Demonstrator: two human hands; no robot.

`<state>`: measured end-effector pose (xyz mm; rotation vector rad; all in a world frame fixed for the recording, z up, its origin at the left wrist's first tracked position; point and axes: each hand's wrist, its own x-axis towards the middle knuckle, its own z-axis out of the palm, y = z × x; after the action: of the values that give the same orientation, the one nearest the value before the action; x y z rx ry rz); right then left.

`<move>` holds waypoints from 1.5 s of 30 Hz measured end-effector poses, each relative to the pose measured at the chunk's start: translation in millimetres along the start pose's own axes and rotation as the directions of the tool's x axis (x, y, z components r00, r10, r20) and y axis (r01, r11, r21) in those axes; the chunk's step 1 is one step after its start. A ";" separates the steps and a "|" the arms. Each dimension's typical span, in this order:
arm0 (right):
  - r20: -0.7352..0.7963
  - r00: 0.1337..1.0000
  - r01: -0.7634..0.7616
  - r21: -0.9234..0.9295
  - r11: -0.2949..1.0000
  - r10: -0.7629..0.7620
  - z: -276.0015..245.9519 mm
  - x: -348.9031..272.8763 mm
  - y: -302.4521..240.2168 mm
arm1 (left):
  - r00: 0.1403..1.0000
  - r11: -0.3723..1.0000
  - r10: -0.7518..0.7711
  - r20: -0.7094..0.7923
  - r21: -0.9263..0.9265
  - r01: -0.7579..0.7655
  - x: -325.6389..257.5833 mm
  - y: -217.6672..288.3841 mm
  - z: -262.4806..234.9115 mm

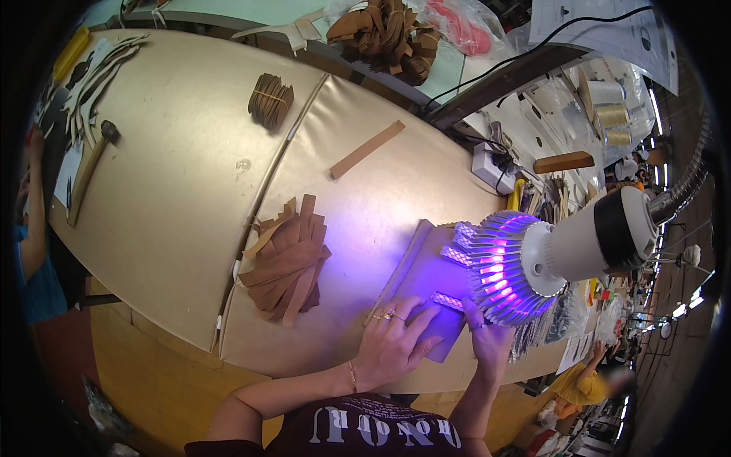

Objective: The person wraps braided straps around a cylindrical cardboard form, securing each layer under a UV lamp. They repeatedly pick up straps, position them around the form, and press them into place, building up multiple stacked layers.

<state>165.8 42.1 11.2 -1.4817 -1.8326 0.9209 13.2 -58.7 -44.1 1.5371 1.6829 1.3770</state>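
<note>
Under the glowing purple lamp [510,270], a short braided strip [447,302] lies on a flat board [426,263] that looks purple in its light. My left hand [387,346] rests at the strip's left end, fingers stretched and spread over the board, rings on them. At the strip's right end, the fingers of my right hand [487,335] close on its tip, partly shaded by the lamp. Two more braided pieces [457,255] lie at the far side of the board, partly hidden by the lamp. A smooth flat piece [448,340] sits between my hands.
Left of the board lies a heap of brown strips [285,266]. Farther off are a single strip [368,150] and a banded bundle [270,100]. A hammer [91,171] is at the far left near another person's arm [34,206]. A wooden block [563,162] stands at right.
</note>
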 end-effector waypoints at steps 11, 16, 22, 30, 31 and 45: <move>0.042 0.998 -0.059 0.111 0.992 0.055 2.9 1.0 -10.0 | 1.000 0.999 -0.021 -0.001 -0.038 0.021 0.3 -0.2 -0.4; 0.089 0.995 -0.060 0.114 0.992 0.050 1.3 1.6 -10.5 | 0.999 0.998 -0.017 0.050 -0.057 0.020 2.7 -1.5 -1.2; 0.140 0.989 -0.072 0.197 0.978 0.044 -1.9 1.3 -6.6 | 0.997 0.994 0.060 0.047 0.093 -0.065 6.2 -2.6 -1.3; 0.198 0.978 -0.032 -0.158 0.987 0.063 -26.8 9.6 -9.9 | 0.989 0.993 0.037 0.145 0.106 -0.053 9.7 0.6 -5.9; 0.213 0.972 -0.061 -0.197 0.979 0.103 -32.7 11.8 -11.6 | 0.986 0.993 0.025 0.164 0.108 -0.044 10.4 1.6 -6.6; 0.185 0.980 -0.021 -0.251 0.968 0.070 -41.7 6.9 -10.6 | 0.952 0.976 0.068 0.298 0.177 -0.125 13.0 30.9 -10.3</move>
<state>191.9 53.3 44.1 -1.6392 -2.1273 0.9101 15.0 -54.3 -9.3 1.8525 1.6119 0.9928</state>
